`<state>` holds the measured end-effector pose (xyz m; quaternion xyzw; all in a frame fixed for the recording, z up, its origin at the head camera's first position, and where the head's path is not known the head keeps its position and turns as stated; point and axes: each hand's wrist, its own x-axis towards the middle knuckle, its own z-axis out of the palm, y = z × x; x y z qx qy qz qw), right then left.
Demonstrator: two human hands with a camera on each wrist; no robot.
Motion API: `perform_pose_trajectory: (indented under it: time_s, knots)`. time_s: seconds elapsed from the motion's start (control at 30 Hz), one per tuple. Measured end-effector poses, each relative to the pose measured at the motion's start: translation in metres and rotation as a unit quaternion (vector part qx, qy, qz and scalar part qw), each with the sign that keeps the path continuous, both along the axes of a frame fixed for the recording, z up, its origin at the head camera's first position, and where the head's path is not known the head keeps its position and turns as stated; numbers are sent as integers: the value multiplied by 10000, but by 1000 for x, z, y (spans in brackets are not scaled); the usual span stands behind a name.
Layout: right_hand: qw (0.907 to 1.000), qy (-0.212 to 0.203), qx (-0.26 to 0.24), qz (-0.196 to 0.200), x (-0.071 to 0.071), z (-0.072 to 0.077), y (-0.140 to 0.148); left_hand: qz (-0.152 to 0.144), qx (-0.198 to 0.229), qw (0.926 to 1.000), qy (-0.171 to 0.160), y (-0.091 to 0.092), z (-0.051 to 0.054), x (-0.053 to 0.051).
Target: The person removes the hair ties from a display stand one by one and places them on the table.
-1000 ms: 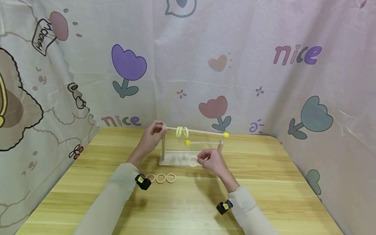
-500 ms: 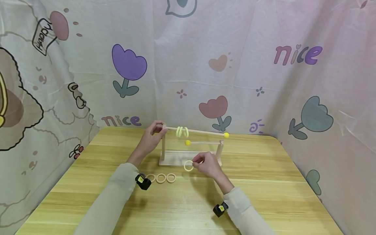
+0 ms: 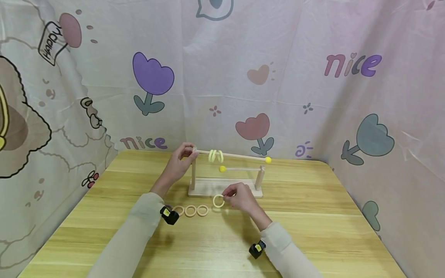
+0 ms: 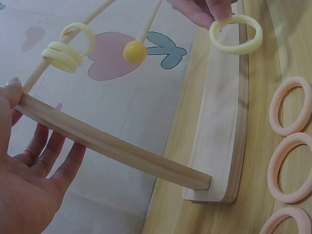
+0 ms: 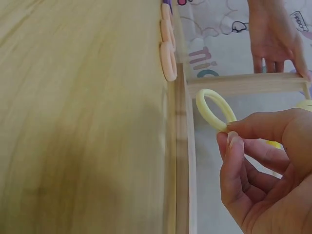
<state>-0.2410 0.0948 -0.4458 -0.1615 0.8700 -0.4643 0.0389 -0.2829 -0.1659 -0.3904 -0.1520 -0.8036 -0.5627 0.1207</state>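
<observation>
A wooden stand (image 3: 208, 187) has two upright posts, each with a horizontal rod tipped by a yellow ball (image 3: 268, 160). Several pale yellow rings (image 3: 215, 156) hang on the upper rod near the left post. At the top of that post (image 4: 112, 141), my left hand (image 3: 179, 164) grips the wood between thumb and fingers. My right hand (image 3: 241, 199) pinches one pale yellow ring (image 5: 214, 111) by its edge, in front of the stand's base and above the table. Left of this ring, peach rings (image 3: 202, 210) lie in a row on the table.
At the left end of the row a purple ring (image 5: 166, 5) shows partly behind the left wrist camera (image 3: 169, 215). The wooden table (image 3: 222, 247) meets a printed cloth backdrop (image 3: 215, 77) at the back and sides.
My right hand has moved left and toward me with the pale yellow ring, from before the stand's base to near the peach rings. The left hand stays put.
</observation>
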Motion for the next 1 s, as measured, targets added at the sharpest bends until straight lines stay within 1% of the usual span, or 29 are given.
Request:
perform_pose_trajectory:
  time_s: [0.33,0.63,0.9,1.0]
  knots:
    - [9997,-136,40,180,0,-10,-5,-74,53,10000,19,1,0,-1]
    - [9992,-340,85,186,1,-14,-9,-78,59,9999,37,0,-2,-1]
    - [9993,-203,253,179,1,-18,-11,-39,70,10000,8,1,-1,-1]
    - [9991,-241,302,162,1,-19,-12,-38,39,10000,17,1,0,0]
